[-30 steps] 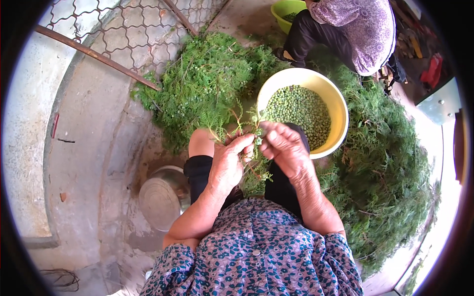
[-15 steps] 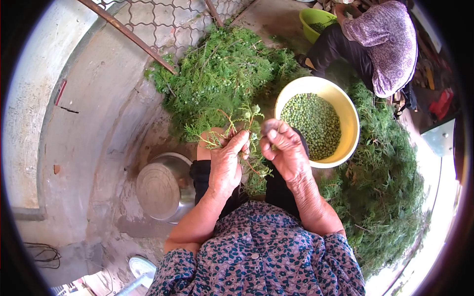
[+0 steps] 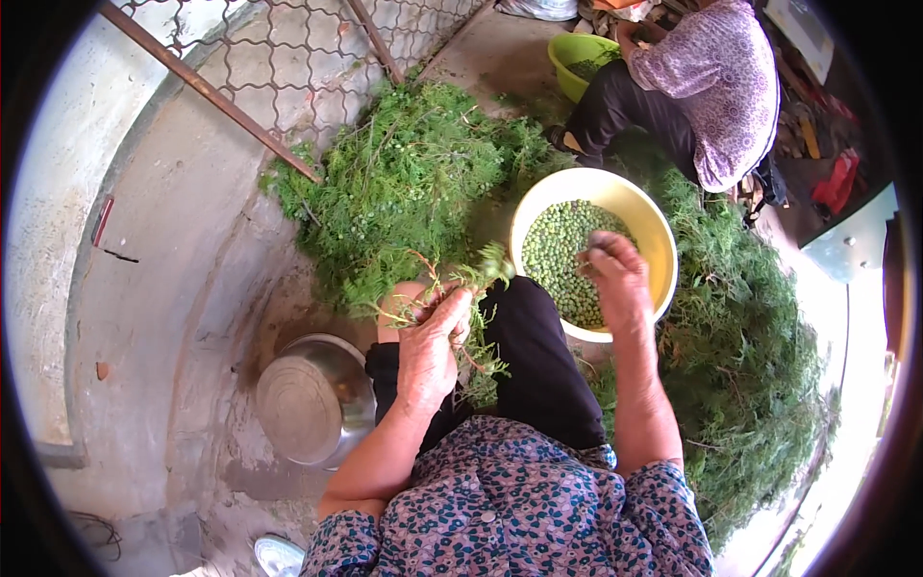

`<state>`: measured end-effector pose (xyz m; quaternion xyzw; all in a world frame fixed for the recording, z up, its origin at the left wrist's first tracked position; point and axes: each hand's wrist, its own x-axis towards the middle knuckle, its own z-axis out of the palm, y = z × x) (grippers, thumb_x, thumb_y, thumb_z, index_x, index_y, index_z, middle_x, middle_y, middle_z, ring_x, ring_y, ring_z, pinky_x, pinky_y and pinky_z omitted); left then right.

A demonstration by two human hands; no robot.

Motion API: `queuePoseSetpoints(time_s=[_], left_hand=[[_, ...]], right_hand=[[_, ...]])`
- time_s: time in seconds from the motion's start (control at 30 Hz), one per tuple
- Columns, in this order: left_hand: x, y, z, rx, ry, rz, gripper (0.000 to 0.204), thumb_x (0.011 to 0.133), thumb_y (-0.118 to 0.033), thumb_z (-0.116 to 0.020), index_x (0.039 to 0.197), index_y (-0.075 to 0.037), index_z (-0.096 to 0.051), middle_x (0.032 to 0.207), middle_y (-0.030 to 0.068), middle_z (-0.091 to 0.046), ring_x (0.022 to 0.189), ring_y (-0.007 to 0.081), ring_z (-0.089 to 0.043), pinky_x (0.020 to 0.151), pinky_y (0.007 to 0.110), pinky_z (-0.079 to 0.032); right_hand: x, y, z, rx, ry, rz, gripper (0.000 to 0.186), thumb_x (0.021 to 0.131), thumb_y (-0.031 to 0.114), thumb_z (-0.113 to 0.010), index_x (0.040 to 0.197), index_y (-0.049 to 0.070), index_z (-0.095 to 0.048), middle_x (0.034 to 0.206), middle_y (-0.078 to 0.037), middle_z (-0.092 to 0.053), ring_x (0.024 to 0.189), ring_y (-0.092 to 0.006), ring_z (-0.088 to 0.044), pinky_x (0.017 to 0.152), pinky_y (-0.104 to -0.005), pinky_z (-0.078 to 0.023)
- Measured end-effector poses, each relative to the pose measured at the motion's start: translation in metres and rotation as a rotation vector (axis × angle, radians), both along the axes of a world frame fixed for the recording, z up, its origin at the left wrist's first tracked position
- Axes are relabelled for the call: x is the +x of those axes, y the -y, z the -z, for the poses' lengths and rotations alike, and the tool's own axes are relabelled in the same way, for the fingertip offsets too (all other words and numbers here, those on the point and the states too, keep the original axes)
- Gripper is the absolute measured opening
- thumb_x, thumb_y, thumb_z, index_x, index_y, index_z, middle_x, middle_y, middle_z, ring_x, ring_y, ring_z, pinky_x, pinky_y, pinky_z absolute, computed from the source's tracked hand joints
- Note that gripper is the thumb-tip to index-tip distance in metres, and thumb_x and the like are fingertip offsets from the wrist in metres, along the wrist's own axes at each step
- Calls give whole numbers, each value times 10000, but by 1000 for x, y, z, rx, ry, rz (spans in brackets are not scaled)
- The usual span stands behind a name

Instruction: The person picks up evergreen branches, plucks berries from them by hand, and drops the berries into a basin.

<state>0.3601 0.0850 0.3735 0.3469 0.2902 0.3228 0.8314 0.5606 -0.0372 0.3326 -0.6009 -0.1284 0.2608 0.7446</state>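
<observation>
My left hand is closed around a small green conifer sprig, its stems sticking out past the thumb and fingers above my lap. Over the yellow tub to the right, my right hand has its thumb and fingers drawn together. Whatever those fingers may hold is too small or hidden to make out. Inside the tub lies a thick layer of round green berries, partly covered from sight by my right hand.
Heaps of cut conifer branches lie ahead, and more greenery spreads along the right. A metal pot stands by my left leg. Another person sits at the far right beside a lime-green basin. Wire mesh leans at the back left.
My right hand has moved away from the sprig, rightward to above the tub of berries. My left hand keeps hold of the sprig. The whole view has shifted slightly.
</observation>
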Motion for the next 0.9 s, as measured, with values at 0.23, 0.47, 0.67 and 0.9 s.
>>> queuePoseSetpoints(time_s=[0.23,0.47,0.67,0.9], left_hand=[[9,-1,6,59,-37,10,111,805,-27,-632,902,-25,-577,708,17,-560,516,78,-430,467,215,-343],[14,10,-3,19,-142,48,95,803,-9,-602,889,-30,-569,680,-1,-511,503,65,-403,462,207,-325],[14,13,-7,98,-257,134,118,767,4,-658,866,-10,-595,712,3,-571,486,29,-413,411,173,-292],[15,1,-2,110,-134,18,154,761,24,-657,888,-25,-585,767,23,-602,516,33,-419,431,176,-305]], right_hand=[[33,18,7,-424,726,209,264,808,11,-539,1049,73,-627,1087,-129,-599,1040,-250,-556,899,-361,-458],[-60,-20,-25,78,-24,-206,330,786,316,-686,965,40,-662,741,-13,-636,635,-73,-506,592,-217,-411],[-68,-25,-31,65,170,-106,116,816,123,-658,860,17,-639,703,24,-587,638,-59,-492,584,-203,-415],[-32,-25,-38,286,-210,24,93,865,48,-556,957,57,-553,699,-8,-542,577,-79,-465,519,-191,-366]])
